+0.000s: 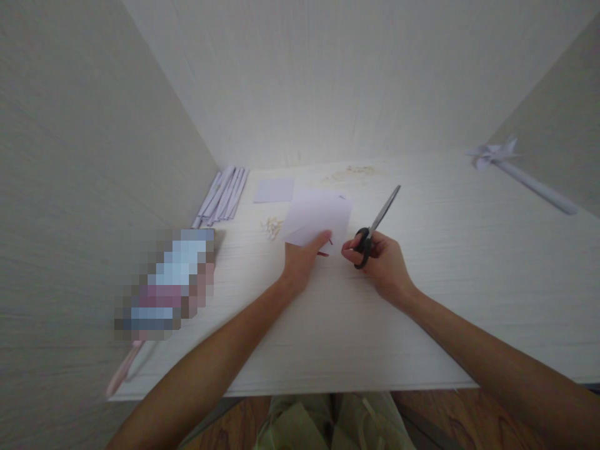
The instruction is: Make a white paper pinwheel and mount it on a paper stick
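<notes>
Paper (316, 215) partly hides the left grip (301, 261) pinching it (the right grip (385, 262) holds black-handled scissors (379, 219)).

On my feed I see a white paper sheet (319, 215), slightly aslant at the frame's centre; right of it, I have black-handled scissors (380, 217), blades together, pointing upper right.

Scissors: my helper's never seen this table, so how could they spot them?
Start at the white table; find the person's right hand. It holds the scissors, blades pointing away from the person. Their black handles set them apart from the pale paper beside them.
</notes>
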### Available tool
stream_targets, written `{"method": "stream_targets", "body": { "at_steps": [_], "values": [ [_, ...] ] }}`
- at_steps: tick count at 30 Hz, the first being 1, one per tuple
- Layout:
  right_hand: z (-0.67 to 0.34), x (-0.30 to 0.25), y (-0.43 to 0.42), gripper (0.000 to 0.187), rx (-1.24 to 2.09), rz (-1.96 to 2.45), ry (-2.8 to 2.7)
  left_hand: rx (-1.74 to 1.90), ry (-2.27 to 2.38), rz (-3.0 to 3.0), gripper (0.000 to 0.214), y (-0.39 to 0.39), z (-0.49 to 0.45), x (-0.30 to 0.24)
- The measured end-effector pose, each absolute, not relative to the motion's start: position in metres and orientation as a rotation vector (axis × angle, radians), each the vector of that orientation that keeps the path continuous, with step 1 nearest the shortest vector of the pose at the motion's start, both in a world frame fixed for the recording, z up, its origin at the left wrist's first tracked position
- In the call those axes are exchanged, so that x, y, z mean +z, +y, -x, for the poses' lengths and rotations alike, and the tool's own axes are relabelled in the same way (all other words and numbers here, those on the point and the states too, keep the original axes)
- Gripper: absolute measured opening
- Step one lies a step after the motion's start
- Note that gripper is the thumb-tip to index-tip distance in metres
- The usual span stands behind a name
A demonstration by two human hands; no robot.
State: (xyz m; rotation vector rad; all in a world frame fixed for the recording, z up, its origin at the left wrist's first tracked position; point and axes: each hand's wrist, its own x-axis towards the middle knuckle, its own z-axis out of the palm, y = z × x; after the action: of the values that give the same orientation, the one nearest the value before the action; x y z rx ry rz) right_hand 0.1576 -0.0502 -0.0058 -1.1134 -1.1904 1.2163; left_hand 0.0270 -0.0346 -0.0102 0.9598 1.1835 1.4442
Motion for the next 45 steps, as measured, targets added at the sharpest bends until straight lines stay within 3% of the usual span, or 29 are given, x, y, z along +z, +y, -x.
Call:
{"method": "stream_targets", "body": {
  "at_steps": [45],
  "values": [
    [-0.157,-0.003,-0.052,0.028,1.16,1.158,-1.238,1.38,1.472,-1.177,0.017,-0.043,-0.031,0.0]
  ]
}}
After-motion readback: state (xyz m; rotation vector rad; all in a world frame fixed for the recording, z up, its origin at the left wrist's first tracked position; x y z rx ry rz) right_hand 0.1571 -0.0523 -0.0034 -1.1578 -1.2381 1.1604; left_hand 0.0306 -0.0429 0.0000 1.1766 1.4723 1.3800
